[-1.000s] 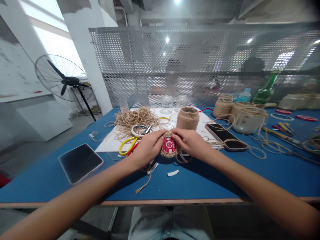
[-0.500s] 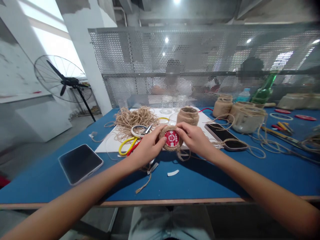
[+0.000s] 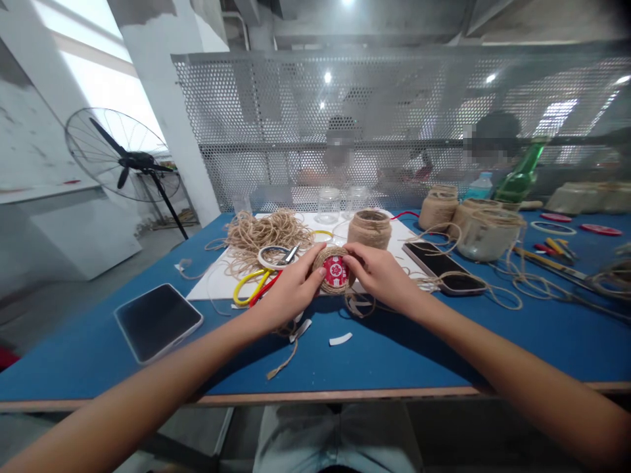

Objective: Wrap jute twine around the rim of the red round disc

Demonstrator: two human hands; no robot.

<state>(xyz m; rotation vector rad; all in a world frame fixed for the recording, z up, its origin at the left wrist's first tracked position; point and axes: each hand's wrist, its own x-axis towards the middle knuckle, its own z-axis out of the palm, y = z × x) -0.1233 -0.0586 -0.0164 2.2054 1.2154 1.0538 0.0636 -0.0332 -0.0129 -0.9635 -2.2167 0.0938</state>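
Note:
My left hand (image 3: 288, 289) and my right hand (image 3: 377, 276) hold a round red lid (image 3: 336, 270) between them, just above the blue table (image 3: 424, 341). Twine is wound round the lid's rim, and its red face with a white flower mark is turned toward me. Fingers of both hands curl round its edge. A loose twine tail hangs from it down to the table. Right behind it stands a twine-wrapped jar (image 3: 369, 228) on a white sheet (image 3: 217, 282).
A heap of twine (image 3: 263, 233), yellow-handled scissors (image 3: 256, 279) and a tape ring lie to the left. A tablet (image 3: 158, 320) sits front left, a phone (image 3: 444, 266) to the right. More wrapped jars (image 3: 486, 230), a green bottle (image 3: 522, 174) and tools fill the right side. People sit behind the mesh screen.
Both hands raised the lid off the table and tipped its red face toward me; since half a second ago it has barely shifted.

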